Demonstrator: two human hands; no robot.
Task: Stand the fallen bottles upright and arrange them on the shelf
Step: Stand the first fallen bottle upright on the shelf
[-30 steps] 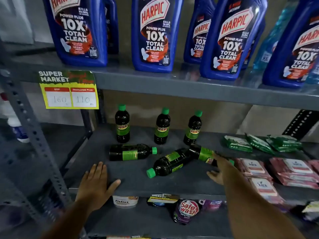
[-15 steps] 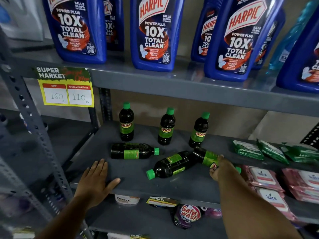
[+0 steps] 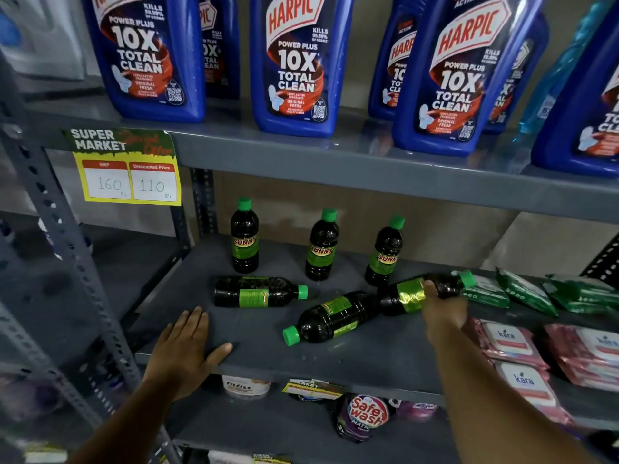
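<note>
Three dark bottles fallen on the grey shelf [image 3: 368,360], three more upright behind. Right hand [image 3: 442,311] closed around the rightmost fallen bottle [image 3: 410,294] at its label, green cap pointing right. Left hand [image 3: 182,349] spread flat, pressing the shelf edge, holding nothing.

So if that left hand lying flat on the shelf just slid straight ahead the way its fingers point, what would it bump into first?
Probably the fallen bottle lying on its side just beyond the left hand; the fingers aim roughly at its base end. Depth is hard to judge, so it might slip just left of it toward the back of the shelf.
</note>
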